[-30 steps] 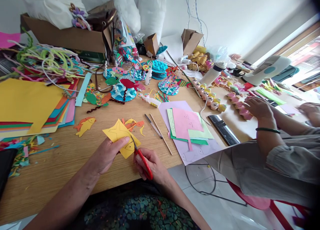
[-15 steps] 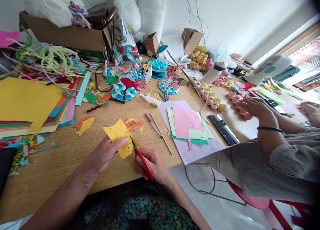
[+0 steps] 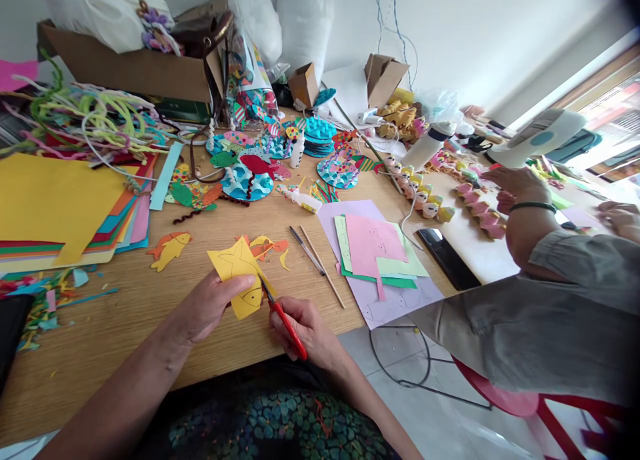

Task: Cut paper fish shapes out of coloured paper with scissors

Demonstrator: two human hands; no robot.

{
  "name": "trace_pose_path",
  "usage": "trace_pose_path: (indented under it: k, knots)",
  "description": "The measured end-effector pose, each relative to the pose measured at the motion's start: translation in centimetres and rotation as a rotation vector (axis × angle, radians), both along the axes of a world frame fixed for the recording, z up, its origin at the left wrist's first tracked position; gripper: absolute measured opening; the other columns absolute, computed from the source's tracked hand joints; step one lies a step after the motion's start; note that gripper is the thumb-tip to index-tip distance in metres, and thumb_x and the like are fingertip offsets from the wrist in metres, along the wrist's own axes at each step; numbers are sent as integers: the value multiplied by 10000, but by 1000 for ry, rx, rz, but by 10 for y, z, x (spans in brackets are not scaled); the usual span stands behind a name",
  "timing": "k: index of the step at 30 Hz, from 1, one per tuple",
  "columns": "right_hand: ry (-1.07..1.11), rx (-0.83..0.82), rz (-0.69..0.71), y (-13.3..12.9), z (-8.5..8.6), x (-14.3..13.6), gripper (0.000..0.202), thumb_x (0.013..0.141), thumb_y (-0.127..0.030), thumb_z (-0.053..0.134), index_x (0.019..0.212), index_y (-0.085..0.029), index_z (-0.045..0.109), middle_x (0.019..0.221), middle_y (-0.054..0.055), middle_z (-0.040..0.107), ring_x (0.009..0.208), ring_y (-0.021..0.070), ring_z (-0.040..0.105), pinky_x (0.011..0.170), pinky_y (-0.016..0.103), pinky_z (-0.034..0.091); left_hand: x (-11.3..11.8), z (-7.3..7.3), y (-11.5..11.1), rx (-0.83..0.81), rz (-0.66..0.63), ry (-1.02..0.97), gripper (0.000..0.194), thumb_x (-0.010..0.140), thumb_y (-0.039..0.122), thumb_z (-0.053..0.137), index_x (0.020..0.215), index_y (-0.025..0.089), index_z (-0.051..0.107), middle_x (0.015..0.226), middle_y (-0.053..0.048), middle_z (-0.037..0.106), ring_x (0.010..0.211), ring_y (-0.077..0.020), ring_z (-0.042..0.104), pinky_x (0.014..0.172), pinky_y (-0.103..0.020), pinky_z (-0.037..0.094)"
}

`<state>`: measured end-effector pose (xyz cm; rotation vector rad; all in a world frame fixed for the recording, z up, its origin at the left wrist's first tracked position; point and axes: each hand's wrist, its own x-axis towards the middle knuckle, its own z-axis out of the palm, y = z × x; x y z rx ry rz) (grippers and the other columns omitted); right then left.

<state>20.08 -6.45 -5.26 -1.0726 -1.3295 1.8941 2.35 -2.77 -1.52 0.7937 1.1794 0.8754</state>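
Note:
A piece of yellow paper (image 3: 235, 263) with a fish drawn on it is pinched in my left hand (image 3: 213, 303), thumb on top. My right hand (image 3: 305, 327) grips red-handled scissors (image 3: 287, 330), whose blades meet the paper's right side along the fish outline. Beyond the paper lie orange and yellow scraps (image 3: 275, 247). To the left, a cut-out yellow fish (image 3: 171, 251) rests partly over an orange one. A pen (image 3: 307, 250) and a thin wooden stick (image 3: 323, 267) lie to the right of the scraps.
Coloured paper sheets (image 3: 55, 207) are stacked at the left, with paper scraps (image 3: 60, 300) below. Pink and green sheets (image 3: 375, 247) lie right of centre near a phone (image 3: 449, 259). Decorated blue discs (image 3: 247, 185) and glue bottles (image 3: 303, 200) stand behind. A co-worker's arm (image 3: 533, 213) reaches in from the right.
My hands and the scissors have barely shifted; the yellow paper's lower part tilts slightly. The co-worker's near hand has moved away from the pink flower pieces, further back toward the white appliance.

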Motion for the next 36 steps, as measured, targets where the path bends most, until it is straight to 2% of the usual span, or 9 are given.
trace_pose_path:
  k: [6,9,14,22,27,36]
  knots:
    - [-63,33,-9,0,0,2,456,856,-556,591,632,-185,448,503,-70,412,436,57,346,393,183,235,2,1,-2,-18,18,-3,238,551,334,780,719,189,695,704,-26,736,674,-212,637,639,-293,502]
    - [-28,0,-21,-1,-1,1,482,846,-604,574,637,-192,439,496,-74,418,402,55,361,370,181,247,3,1,-1,17,25,12,243,565,353,781,734,197,702,724,-30,739,715,-227,651,642,-292,499]
    - [40,-27,-17,-1,-5,0,491,834,-633,575,658,-188,465,479,-77,439,346,51,383,330,180,244,4,-1,-1,53,58,31,198,588,343,769,720,215,697,732,-3,732,692,-200,630,637,-283,496]
    - [45,-55,-36,-1,-7,-3,432,842,-569,586,677,-183,486,484,-75,472,348,50,407,349,179,277,8,-1,-4,62,52,41,212,597,341,757,723,192,673,767,-27,740,726,-210,634,648,-296,487]
    - [41,-48,-47,-1,-6,-3,422,851,-551,579,669,-184,480,478,-78,461,344,44,380,348,179,270,8,-1,-4,73,39,42,194,601,341,752,709,199,675,774,-27,738,731,-208,625,654,-293,481]
    - [30,-37,-52,-2,-5,-4,504,843,-626,570,631,-188,436,496,-76,415,362,44,382,344,179,254,8,-5,-2,57,45,44,185,607,355,745,717,222,680,757,-20,727,725,-217,642,629,-283,491]
